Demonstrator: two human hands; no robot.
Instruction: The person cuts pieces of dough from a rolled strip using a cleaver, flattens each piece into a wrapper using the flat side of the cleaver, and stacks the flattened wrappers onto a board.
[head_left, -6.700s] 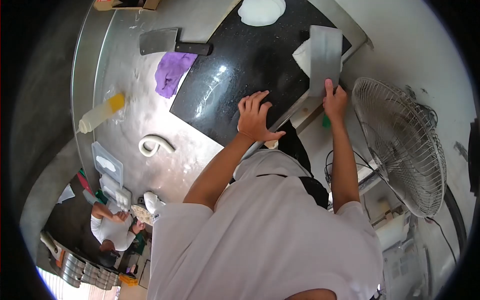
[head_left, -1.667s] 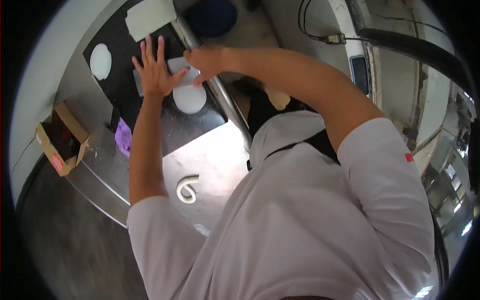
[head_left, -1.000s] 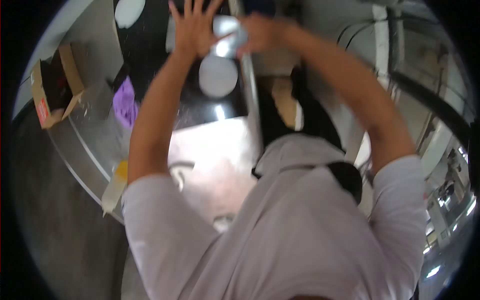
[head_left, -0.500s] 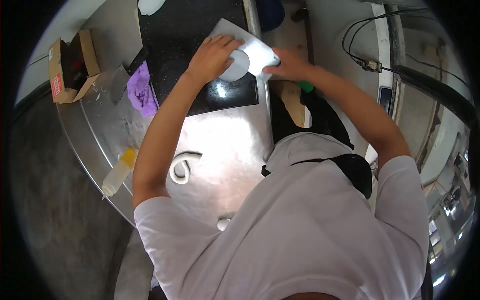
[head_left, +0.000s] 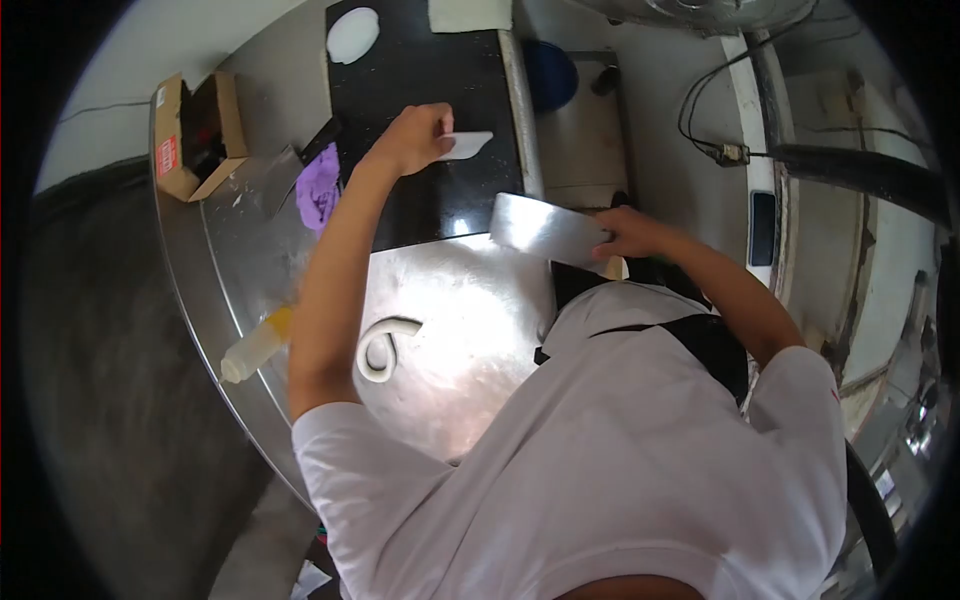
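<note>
My left hand (head_left: 420,140) is closed on the edge of a thin white dough wrapper (head_left: 470,145), raised over the black board (head_left: 430,215). The wrapper looks folded or seen edge-on. Lower right, past the board's edge, my right hand (head_left: 632,235) grips a broad, shiny cleaver (head_left: 545,228); its handle is hidden by the hand. A white rope of dough (head_left: 378,358) lies curled on the steel table (head_left: 450,330), below the board. At the board's far end sits a flat white round piece (head_left: 353,36), seemingly more wrappers.
Left of the board lie a purple cloth (head_left: 319,188) and a dark-handled knife (head_left: 284,180). An open cardboard box (head_left: 222,150) stands farther left, and a squeeze bottle (head_left: 252,350) with yellow contents lies near the table's edge. A pale folded cloth (head_left: 470,14) is at the far end.
The cleaver, earlier flat against the white disc on the board with both hands on it, has moved toward my body in my right hand. My left hand has lifted the wrapper.
</note>
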